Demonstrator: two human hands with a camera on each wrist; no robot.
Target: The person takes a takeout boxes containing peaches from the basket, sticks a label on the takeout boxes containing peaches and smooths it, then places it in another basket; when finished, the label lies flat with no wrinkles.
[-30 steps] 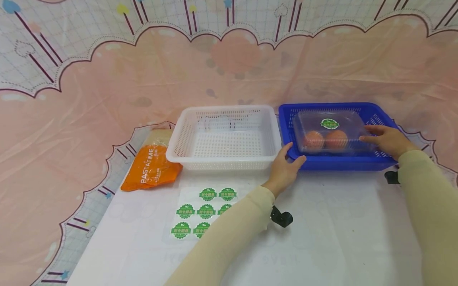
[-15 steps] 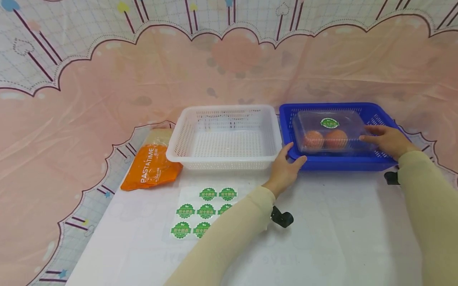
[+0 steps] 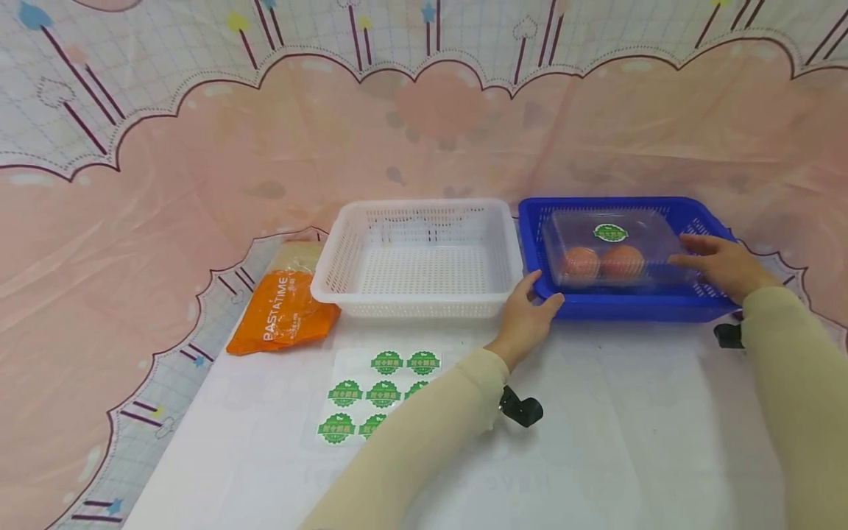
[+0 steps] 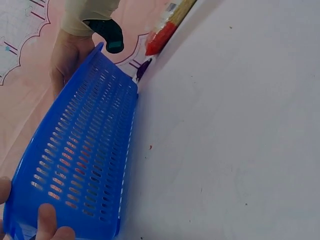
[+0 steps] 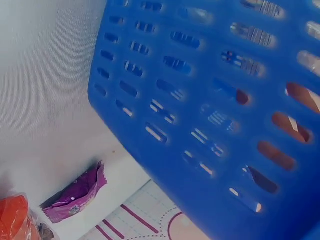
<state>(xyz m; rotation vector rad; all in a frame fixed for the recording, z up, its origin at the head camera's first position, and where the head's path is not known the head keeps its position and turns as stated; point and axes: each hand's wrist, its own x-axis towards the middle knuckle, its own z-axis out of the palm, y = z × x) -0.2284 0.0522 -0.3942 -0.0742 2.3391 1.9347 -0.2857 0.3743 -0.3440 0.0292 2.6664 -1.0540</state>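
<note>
A blue perforated basket (image 3: 636, 309) stands at the right of the table. Within it lies a clear plastic box (image 3: 652, 224) with a green round sticker on top and two orange-red round fruits (image 3: 623, 261) showing inside. My right hand (image 3: 729, 265) reaches over the basket's right side and holds the box's right end between thumb and fingers. At the front left corner, my left hand (image 3: 526, 320) grips the basket, a finger by the rim and the thumb on the outer wall. The right wrist view is filled by the basket's slotted wall (image 5: 165, 90).
A white perforated basket (image 3: 417, 302) stands left of the blue one. Further left lies an orange-and-clear PASTATIME bag (image 3: 281, 313). A sheet of green stickers (image 3: 383, 394) is partly behind my left sleeve. A purple packet (image 5: 75, 195) lies beyond the blue basket.
The whole head view has shifted slightly downward in frame. Both hands keep their places at the blue basket and the plastic box.
</note>
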